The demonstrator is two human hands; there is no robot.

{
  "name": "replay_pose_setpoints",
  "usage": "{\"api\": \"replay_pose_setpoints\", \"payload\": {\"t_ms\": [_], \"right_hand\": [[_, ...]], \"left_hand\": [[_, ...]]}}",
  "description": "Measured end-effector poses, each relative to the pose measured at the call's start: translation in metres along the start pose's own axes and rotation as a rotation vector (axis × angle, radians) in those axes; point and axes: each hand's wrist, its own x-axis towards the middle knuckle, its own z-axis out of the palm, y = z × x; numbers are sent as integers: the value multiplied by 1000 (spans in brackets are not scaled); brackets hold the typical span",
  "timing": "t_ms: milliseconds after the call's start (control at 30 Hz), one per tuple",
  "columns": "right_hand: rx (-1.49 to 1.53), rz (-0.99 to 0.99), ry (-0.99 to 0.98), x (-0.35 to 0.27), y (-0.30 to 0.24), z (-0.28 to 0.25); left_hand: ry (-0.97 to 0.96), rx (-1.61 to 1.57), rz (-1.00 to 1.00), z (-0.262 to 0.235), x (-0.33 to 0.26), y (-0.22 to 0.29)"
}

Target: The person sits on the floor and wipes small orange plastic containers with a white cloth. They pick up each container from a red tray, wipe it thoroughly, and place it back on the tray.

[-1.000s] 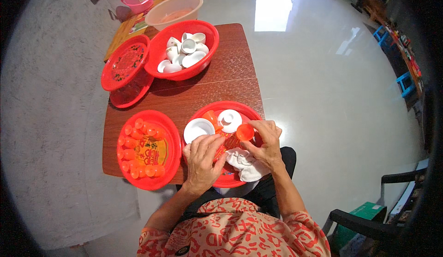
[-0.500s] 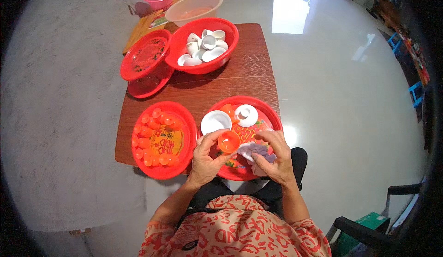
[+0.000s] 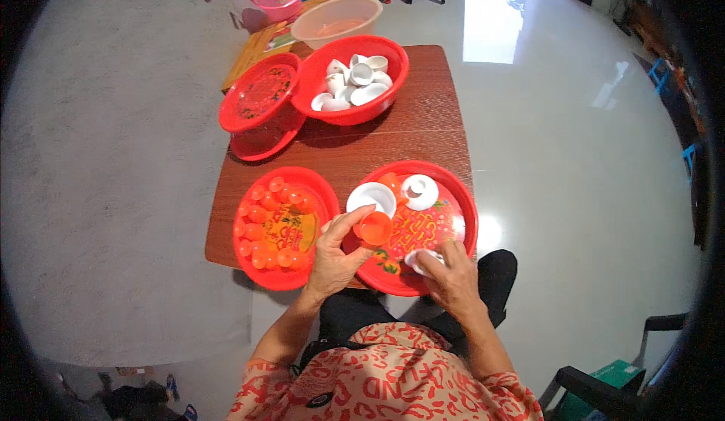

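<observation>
My left hand (image 3: 332,260) grips a small orange cup (image 3: 375,230) by its rim, thumb and fingers on opposite sides, above a round red tray (image 3: 470,228). Bunched in my right hand (image 3: 457,283) is a pale cloth (image 3: 423,262), low over the near right part of that tray and apart from the cup. Most of the cloth is hidden by the fingers. A white bowl (image 3: 368,197) stands in the tray just behind the cup, and a round white piece with a raised ring (image 3: 420,191) lies to its right. Between them are more orange pieces (image 3: 393,183), partly covered.
On the left, another red tray (image 3: 327,194) holds several small orange cups (image 3: 257,215) along its side. Farther back are a red basin (image 3: 400,70) of white cups, two overlapping red trays (image 3: 226,111) and a translucent basin (image 3: 372,13). A black-armed chair (image 3: 596,394) stands at lower right.
My right hand has drawn the cloth down and away from the cup, bunching it tighter. My left hand still holds the cup, now tilted differently. The whole view has shifted; dark shapes appear at lower left.
</observation>
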Motion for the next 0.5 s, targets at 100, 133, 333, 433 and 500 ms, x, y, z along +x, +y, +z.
{"api": "replay_pose_setpoints", "payload": {"t_ms": [100,133,333,433,500], "right_hand": [[324,-3,-38,-7,-5,-16],[409,31,-69,-12,-6,-19],[693,89,-107,-30,-5,-23],[749,106,-106,-33,-7,-23],[780,87,-81,-36,-7,-18]], "left_hand": [[-1,248,144,-6,8,16],[0,345,202,-6,10,20],[-20,780,367,-2,20,26],[-18,948,423,3,22,30],[-14,987,426,7,22,35]]}}
